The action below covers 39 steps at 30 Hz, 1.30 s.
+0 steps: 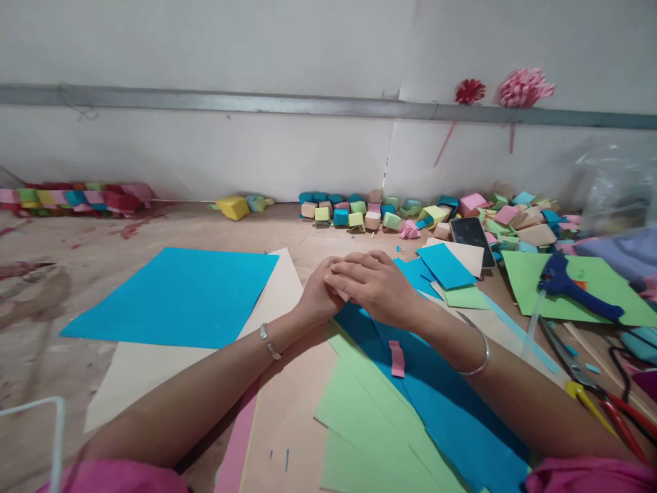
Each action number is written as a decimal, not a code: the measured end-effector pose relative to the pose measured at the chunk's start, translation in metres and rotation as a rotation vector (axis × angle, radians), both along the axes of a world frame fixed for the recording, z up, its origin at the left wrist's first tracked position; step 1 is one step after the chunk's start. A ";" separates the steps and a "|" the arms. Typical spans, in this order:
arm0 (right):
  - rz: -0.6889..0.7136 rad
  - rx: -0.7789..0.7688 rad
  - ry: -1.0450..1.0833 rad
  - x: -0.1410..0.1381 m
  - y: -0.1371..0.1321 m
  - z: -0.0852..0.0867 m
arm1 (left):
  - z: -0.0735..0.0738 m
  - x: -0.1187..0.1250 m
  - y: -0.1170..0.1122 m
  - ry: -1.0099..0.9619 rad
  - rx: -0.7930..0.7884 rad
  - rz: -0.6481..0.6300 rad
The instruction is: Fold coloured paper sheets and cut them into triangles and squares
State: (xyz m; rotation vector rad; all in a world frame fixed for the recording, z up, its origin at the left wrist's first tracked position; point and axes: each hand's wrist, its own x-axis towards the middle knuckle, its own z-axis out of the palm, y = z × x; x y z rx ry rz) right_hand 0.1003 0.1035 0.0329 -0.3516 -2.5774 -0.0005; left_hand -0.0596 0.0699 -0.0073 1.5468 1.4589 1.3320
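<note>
My two hands meet at the middle of the table. My right hand [377, 282] lies over my left hand [319, 293], fingers folded together; whether anything is held between them is hidden. Both wrists wear a silver bangle. They rest above a blue paper sheet [436, 404] with a small pink paper strip [396, 358] lying on it. Light green sheets [369, 418] overlap beside it. A large blue sheet [177, 296] lies to the left on a cream sheet [154, 373].
Several small folded paper cubes [359, 212] line the wall. A phone [471, 236] lies at the right, near a blue glue gun [572, 287] on a green sheet [606, 281]. Scissors with red and yellow handles [595, 394] lie at the right edge. Paper flowers [523, 87] sit on the wall rail.
</note>
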 end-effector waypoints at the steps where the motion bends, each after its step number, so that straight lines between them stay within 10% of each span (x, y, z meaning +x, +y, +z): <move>1: -0.002 -0.009 0.012 0.001 0.003 -0.002 | -0.001 0.000 0.000 0.031 0.041 -0.024; 13: 0.004 -0.238 0.210 0.022 0.038 -0.006 | -0.025 -0.010 0.008 -0.029 0.128 -0.086; 31: -0.418 0.088 -0.170 0.019 0.027 -0.014 | -0.018 -0.004 0.001 0.010 0.250 0.010; 39: -0.358 0.120 -0.095 0.015 0.025 -0.021 | -0.028 -0.004 0.006 0.144 0.284 0.018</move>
